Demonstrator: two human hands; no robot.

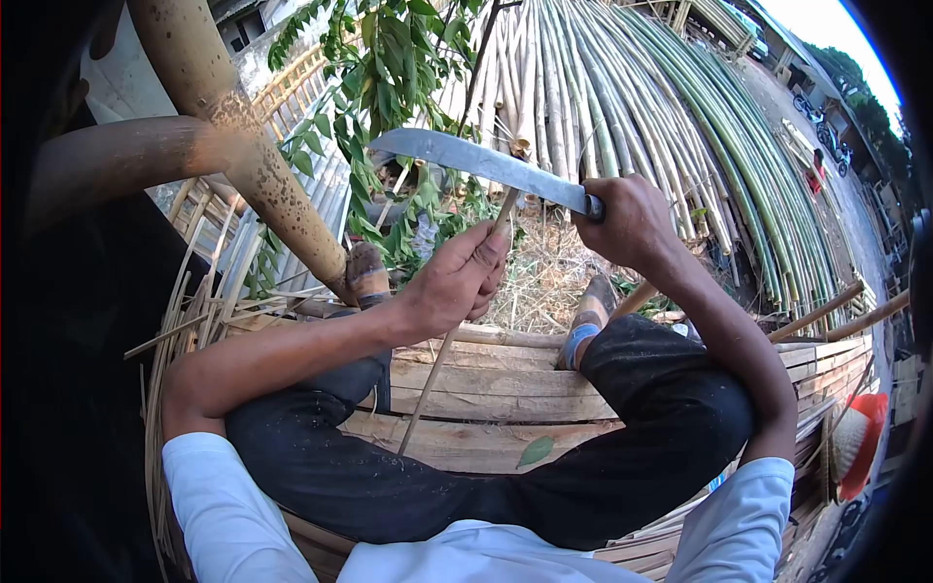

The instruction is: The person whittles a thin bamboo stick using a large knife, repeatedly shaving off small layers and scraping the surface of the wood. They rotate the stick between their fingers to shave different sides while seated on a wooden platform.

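Observation:
My left hand is closed around a thin bamboo strip, which slants from between my legs up toward the blade. In my right hand is the dark handle of a machete, its long curved blade pointing left. The blade crosses the upper end of the strip just above my left fist; whether the edge has entered the strip cannot be made out. Both hands are in front of my bent knees, above a wooden slat platform.
Thick bamboo poles rise close on the left, beside a leafy branch. Many long bamboo poles lie stacked ahead. Split strips pile up at left. Shavings cover the ground between my feet. A red-and-tan hat is at right.

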